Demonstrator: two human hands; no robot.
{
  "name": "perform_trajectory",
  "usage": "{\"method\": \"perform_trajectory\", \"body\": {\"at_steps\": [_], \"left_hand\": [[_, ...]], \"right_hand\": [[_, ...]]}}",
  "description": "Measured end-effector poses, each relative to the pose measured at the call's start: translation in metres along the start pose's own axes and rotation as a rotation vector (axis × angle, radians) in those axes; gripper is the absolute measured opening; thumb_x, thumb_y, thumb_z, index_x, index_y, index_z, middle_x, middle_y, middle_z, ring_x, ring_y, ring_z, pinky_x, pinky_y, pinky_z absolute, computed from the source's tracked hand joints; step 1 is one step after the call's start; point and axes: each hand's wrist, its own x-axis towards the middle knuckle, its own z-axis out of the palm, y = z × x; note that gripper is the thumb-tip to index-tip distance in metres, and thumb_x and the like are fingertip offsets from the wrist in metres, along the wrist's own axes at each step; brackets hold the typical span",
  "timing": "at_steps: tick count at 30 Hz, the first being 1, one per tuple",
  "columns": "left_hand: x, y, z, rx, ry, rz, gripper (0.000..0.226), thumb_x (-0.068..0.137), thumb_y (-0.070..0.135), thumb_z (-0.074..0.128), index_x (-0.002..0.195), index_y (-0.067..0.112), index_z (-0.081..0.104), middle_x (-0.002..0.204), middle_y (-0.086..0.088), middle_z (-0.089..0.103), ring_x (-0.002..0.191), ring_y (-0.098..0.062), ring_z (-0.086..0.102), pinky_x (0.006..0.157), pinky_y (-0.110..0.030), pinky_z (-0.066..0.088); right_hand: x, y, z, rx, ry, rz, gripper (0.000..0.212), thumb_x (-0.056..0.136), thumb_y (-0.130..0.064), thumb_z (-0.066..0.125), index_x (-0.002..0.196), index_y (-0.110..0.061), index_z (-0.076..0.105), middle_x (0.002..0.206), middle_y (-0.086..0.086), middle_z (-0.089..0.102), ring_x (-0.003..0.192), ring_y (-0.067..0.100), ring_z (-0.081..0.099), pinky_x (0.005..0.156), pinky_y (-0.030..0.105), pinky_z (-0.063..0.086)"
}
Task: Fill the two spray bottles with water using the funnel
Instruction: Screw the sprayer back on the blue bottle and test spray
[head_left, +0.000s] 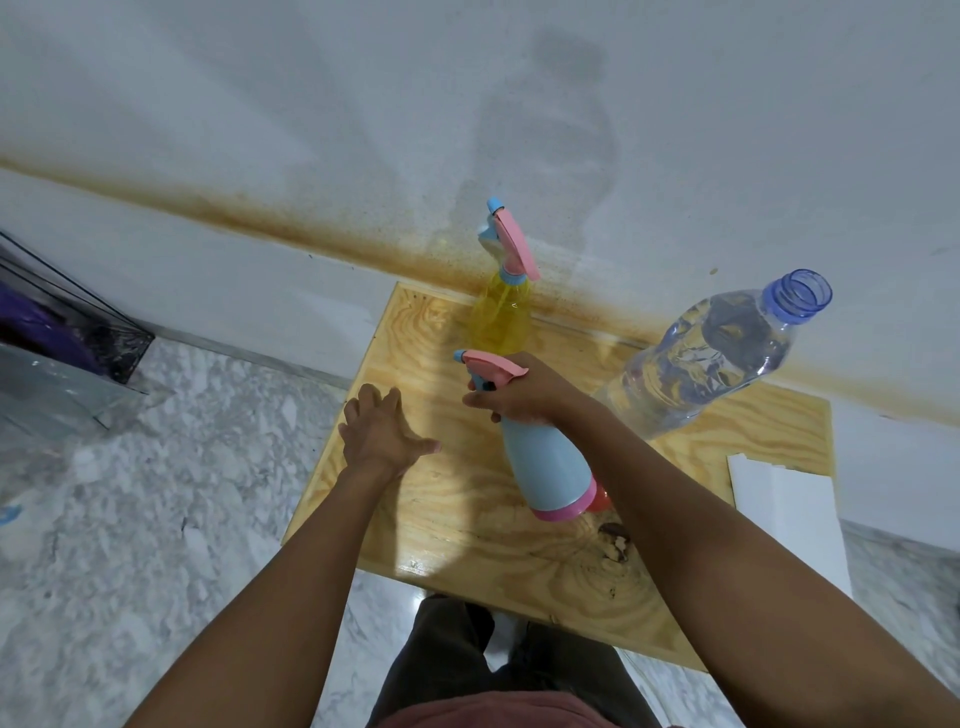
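Right grip (514, 397) clamped round neck of pale blue plastic spray bottle (550, 467), mid plywood desk (441, 530). Left grip (384, 436) left of bottle near desk's left edge, fingers spread, holding nothing. Behind bottle, at far edge by wall: yellow translucent spray bottle (501, 317). Right: uncapped clear water bottle (717, 358). Red item (602, 499) half-hidden behind bottle base.

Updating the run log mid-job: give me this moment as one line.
right hand grips blue spray bottle at neck | left hand open, beside it | yellow spray bottle upright, head on | water bottle uncapped
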Motion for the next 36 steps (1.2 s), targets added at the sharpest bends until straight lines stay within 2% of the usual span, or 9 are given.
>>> {"method": "perform_trajectory", "body": {"at_steps": [4,10,14,17,20,23,27,32,36], "left_hand": [[-0.001,0.000,0.000,-0.012,0.007,0.000,0.102,0.063,0.057,0.083,0.146,0.021,0.036,0.148,-0.004,0.022,0.137,-0.029,0.022,0.110,-0.042,0.030],[0.000,-0.001,0.001,-0.007,0.014,0.003,0.102,0.062,0.058,0.083,0.146,0.021,0.037,0.148,-0.005,0.023,0.136,-0.029,0.023,0.111,-0.042,0.029],[0.000,-0.001,0.002,-0.010,0.014,0.003,0.101,0.062,0.057,0.083,0.145,0.021,0.037,0.147,-0.004,0.024,0.136,-0.029,0.023,0.111,-0.042,0.029],[-0.001,-0.001,0.001,-0.017,0.007,0.011,0.101,0.062,0.056,0.083,0.145,0.021,0.037,0.148,-0.004,0.023,0.137,-0.029,0.022,0.111,-0.043,0.029],[-0.002,-0.003,0.000,-0.019,0.007,0.014,0.102,0.063,0.057,0.082,0.146,0.021,0.036,0.149,-0.004,0.022,0.137,-0.029,0.021,0.112,-0.042,0.028],[-0.003,-0.003,-0.002,-0.001,-0.022,0.018,0.105,0.064,0.060,0.081,0.149,0.022,0.031,0.151,-0.005,0.020,0.140,-0.029,0.019,0.113,-0.043,0.027],[-0.007,0.002,-0.015,-0.067,-0.092,0.071,0.100,0.067,0.062,0.078,0.149,0.024,0.035,0.153,-0.010,0.025,0.143,-0.029,0.022,0.114,-0.042,0.028],[-0.048,0.022,-0.045,-0.392,-0.316,0.364,0.096,0.067,0.042,0.088,0.147,0.031,0.036,0.145,0.014,0.038,0.132,-0.001,0.035,0.105,-0.020,0.033],[-0.065,0.052,-0.046,-0.625,-0.124,0.371,0.093,0.058,0.052,0.088,0.138,0.027,0.047,0.130,0.017,0.055,0.121,-0.003,0.052,0.099,-0.025,0.046]], "right_hand": [[-0.002,-0.003,0.001,-0.050,0.008,-0.004,0.023,0.085,-0.031,0.073,0.077,-0.012,0.061,0.066,0.001,0.063,0.058,0.012,0.063,0.062,0.026,0.047],[-0.002,-0.005,0.003,-0.044,-0.006,0.016,0.027,0.083,-0.032,0.076,0.089,-0.009,0.065,0.079,0.006,0.069,0.067,0.017,0.069,0.073,0.034,0.055],[-0.002,-0.004,0.003,0.011,-0.010,0.123,0.020,0.085,-0.029,0.074,0.092,-0.013,0.062,0.072,0.001,0.070,0.055,0.011,0.064,0.062,0.025,0.052],[0.001,-0.003,0.005,0.010,-0.045,0.154,0.028,0.083,-0.032,0.073,0.102,-0.012,0.070,0.069,0.000,0.071,0.053,0.010,0.065,0.068,0.028,0.056],[-0.001,-0.005,0.002,0.037,0.004,0.132,0.029,0.080,-0.039,0.076,0.091,-0.013,0.069,0.079,0.003,0.074,0.064,0.014,0.072,0.073,0.030,0.057],[-0.009,-0.007,-0.001,0.050,0.034,0.068,0.028,0.083,-0.037,0.074,0.075,-0.016,0.058,0.074,0.000,0.066,0.067,0.017,0.071,0.066,0.027,0.051],[-0.020,-0.013,0.004,0.133,0.108,-0.075,0.025,0.089,-0.034,0.067,0.080,-0.018,0.051,0.076,-0.005,0.058,0.063,0.014,0.070,0.069,0.035,0.055],[-0.034,-0.026,0.009,0.332,0.292,-0.284,0.012,0.089,-0.026,0.071,0.092,-0.015,0.069,0.083,0.004,0.071,0.079,0.022,0.071,0.078,0.044,0.056],[-0.049,-0.049,0.014,0.484,0.375,-0.439,0.011,0.086,-0.015,0.075,0.091,-0.025,0.076,0.088,0.002,0.075,0.085,0.021,0.071,0.076,0.034,0.055]]}}
